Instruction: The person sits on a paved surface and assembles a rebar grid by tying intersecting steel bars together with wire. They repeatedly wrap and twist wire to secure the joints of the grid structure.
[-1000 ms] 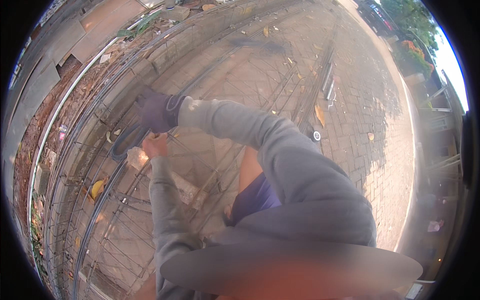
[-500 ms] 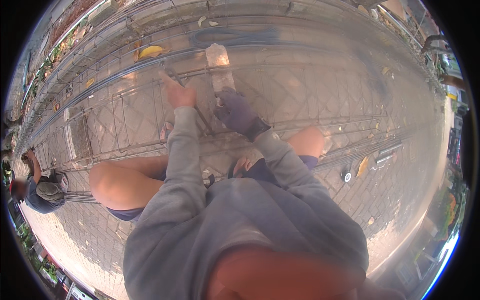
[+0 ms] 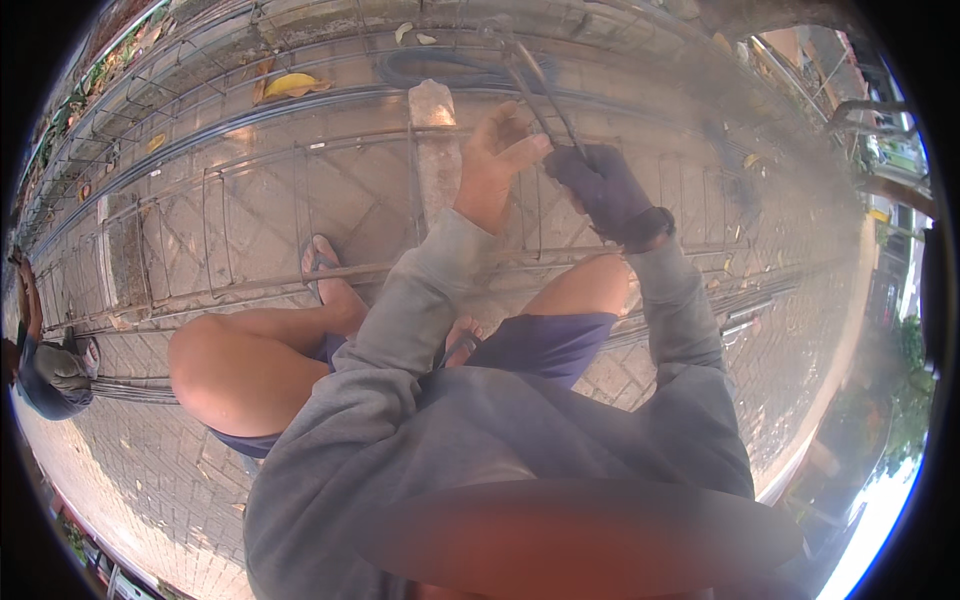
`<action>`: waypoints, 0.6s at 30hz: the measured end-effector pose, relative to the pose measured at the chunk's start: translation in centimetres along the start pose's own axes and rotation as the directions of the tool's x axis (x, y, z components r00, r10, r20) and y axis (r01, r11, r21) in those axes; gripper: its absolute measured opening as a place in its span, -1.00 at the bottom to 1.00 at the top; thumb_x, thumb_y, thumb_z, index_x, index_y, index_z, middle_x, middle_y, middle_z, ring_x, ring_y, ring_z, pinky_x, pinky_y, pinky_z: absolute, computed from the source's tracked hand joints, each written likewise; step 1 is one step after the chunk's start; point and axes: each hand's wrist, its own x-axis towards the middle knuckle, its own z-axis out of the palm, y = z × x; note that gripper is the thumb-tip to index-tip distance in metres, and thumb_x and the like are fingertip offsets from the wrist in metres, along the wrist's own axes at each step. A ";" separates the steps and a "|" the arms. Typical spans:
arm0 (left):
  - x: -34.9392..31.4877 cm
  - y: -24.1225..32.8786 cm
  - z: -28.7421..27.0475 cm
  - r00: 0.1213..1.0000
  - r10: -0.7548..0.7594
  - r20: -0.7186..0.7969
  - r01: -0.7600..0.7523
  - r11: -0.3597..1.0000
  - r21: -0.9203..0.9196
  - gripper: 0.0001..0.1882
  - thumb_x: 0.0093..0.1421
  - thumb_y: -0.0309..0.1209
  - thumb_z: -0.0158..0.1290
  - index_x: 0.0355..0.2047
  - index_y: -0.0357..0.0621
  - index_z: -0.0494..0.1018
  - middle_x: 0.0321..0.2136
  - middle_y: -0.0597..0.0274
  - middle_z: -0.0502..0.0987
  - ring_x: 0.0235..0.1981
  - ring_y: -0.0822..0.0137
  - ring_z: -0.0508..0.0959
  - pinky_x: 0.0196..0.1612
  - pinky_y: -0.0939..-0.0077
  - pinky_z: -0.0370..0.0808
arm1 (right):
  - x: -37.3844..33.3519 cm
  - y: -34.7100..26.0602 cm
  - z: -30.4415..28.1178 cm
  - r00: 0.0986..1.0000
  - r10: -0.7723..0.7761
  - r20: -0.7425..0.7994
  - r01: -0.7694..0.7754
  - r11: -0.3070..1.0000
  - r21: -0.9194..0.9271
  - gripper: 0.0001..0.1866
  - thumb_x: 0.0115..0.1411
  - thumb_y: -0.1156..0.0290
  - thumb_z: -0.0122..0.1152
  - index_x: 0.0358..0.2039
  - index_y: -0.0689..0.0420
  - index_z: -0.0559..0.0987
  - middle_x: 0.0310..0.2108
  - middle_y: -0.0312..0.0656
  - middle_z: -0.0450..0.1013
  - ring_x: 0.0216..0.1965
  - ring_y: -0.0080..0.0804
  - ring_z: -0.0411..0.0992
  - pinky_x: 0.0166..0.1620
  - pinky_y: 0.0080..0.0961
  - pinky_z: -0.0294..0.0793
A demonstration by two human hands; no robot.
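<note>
My gloved right hand (image 3: 605,195) is closed round the lower end of a narrow bent steel stirrup (image 3: 562,108). The stirrup's two long sides tilt up and away to the left, past the far bars. Beside it is my bare left hand (image 3: 490,170), with thumb and fingers apart and the thumb tip close to the stirrup. Whether that thumb touches the steel I cannot tell. Beneath both hands a long rebar cage (image 3: 290,155) runs across the paving. A pale concrete block (image 3: 432,105) stands behind my left wrist.
Another wire cage (image 3: 165,85) and long straight bars (image 3: 200,145) lie farther off. A coil of dark wire (image 3: 450,68) rests near the far kerb. At the far left a co-worker (image 3: 50,375) crouches by the bars. My sandalled foot (image 3: 325,265) is beside the cage.
Both hands have moved right, and the right one also slightly away from me. The steel piece earlier by my left hand now rises from my right hand. My left hand has opened.
</note>
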 end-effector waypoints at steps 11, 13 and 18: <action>5.9 -17.2 5.3 0.873 -0.395 -0.285 0.424 0.904 0.046 -0.37 -0.03 -0.37 0.45 0.01 -0.42 0.49 -0.05 -0.17 0.58 0.00 -0.02 0.58 0.03 0.21 0.50 | 9.7 -11.8 -12.5 0.857 -0.151 0.493 0.270 -0.684 -0.677 -0.33 0.23 0.39 0.13 0.38 -0.15 0.36 0.21 -0.17 0.32 0.24 -0.14 0.30 0.31 -0.14 0.30; 6.7 -17.6 5.0 0.887 -0.397 -0.238 0.418 0.907 0.046 -0.56 0.04 -0.40 0.39 -0.12 -0.41 0.55 -0.16 -0.14 0.64 -0.12 0.03 0.62 -0.06 0.21 0.51 | 12.0 -12.9 -11.7 0.811 -0.107 0.576 0.344 -0.710 -0.615 -0.34 0.24 0.36 0.12 0.39 -0.15 0.35 0.20 -0.16 0.33 0.22 -0.11 0.29 0.33 -0.13 0.26; 6.5 -16.2 4.6 0.910 -0.378 -0.168 0.364 0.925 -0.111 -0.70 0.12 -0.59 0.21 -0.10 -0.37 0.59 -0.25 0.05 0.65 -0.16 0.18 0.64 -0.11 0.29 0.49 | 15.0 -13.9 -9.8 0.848 -0.021 0.530 0.398 -0.635 -0.662 -0.19 0.06 0.68 0.27 0.32 -0.25 0.44 0.37 -0.25 0.17 0.42 0.04 0.03 0.42 -0.16 0.33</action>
